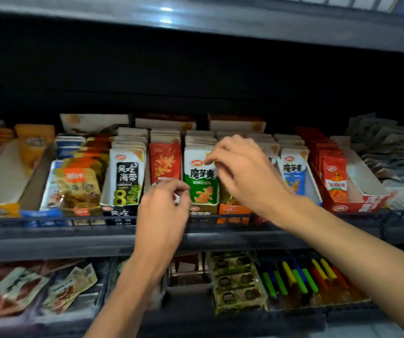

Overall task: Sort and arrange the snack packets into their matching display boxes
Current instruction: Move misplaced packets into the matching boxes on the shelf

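Shelf (pixel 74 230): Packed rail to rail with display boxes, so there's very little slack. One clumsy tug and the neighbouring rows lean with it.
Red box (pixel 357 203): Far right, half full, with its packets standing loose. Well apart from the hands, so it's safe for now.
Right hand (pixel 242 172): Up over the middle rows with its fingers (pixel 210 156) curled, forefinger and thumb pinching the top edge of the front packet. The wrist hides the orange box (pixel 232 209) behind it, and a blind drag could topple that row.
Left hand (pixel 164 211): Low at the rail, fingers (pixel 176 187) curled with the tips drawn together. It's too blurred to tell whether they pinch anything.
Green packet (pixel 201 181): Standing at the front of its own box, between the red and orange rows. Pull it by one corner and it may twist, snag the box lip, or bring the packet behind along.
Red packet (pixel 164 164): Just beside the green one and close above the left knuckles. A knock here could tip it forward over the rail.
Mix-up: The designs look alike, so a packet could easily go into the wrong box.
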The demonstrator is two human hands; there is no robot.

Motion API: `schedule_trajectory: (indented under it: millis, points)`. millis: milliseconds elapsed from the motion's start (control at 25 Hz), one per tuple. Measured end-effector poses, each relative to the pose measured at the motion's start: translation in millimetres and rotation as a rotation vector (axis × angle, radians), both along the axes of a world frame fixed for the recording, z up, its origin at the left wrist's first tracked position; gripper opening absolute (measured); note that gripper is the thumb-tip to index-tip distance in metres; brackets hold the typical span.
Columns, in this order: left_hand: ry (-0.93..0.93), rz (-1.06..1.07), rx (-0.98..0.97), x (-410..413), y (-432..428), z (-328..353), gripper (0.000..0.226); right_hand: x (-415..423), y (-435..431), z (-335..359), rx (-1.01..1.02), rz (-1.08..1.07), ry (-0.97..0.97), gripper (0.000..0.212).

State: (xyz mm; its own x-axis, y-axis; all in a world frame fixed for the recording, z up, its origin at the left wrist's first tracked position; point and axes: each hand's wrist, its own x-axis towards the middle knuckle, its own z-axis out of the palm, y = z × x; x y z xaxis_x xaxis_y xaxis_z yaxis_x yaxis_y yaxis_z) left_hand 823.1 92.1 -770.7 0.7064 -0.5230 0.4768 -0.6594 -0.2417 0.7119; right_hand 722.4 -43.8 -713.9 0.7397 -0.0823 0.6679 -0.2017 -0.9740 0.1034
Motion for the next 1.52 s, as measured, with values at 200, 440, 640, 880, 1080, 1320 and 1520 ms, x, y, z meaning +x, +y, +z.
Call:
schedule_trajectory:
  millis: [200, 440, 640, 880, 1080, 1320, 1520]
  points:
    - [-0.142, 0.174, 0.276, 38, 28, -8, 0.024, 65, 27, -22, -0.044, -0.078, 0.281, 0.032]
    - [-0.071, 0.069, 0.228, 51, 34, -9, 0.025, 127, 24, -13, -0.125, -0.232, 0.292, 0.046]
    - [-0.012, 0.060, 0.205, 55, 34, -8, 0.026, 129, 27, -16, -0.153, -0.190, 0.236, 0.049]
    - [0.052, 0.129, 0.129, 48, 37, -1, 0.054, 102, 39, 1, 0.060, -0.108, 0.088, 0.015]
    - [0.384, -0.021, -0.223, 33, 38, 13, 0.062, 24, 50, 23, 0.542, -0.069, -0.353, 0.014]
    - [0.804, -0.449, -0.536, 2, 34, 24, 0.029, -46, 61, -11, 1.517, 0.211, -0.506, 0.021]
    - [0.781, -0.347, -0.555, -9, 20, 23, 0.028, -64, 49, -24, 1.554, 0.235, 0.224, 0.024]
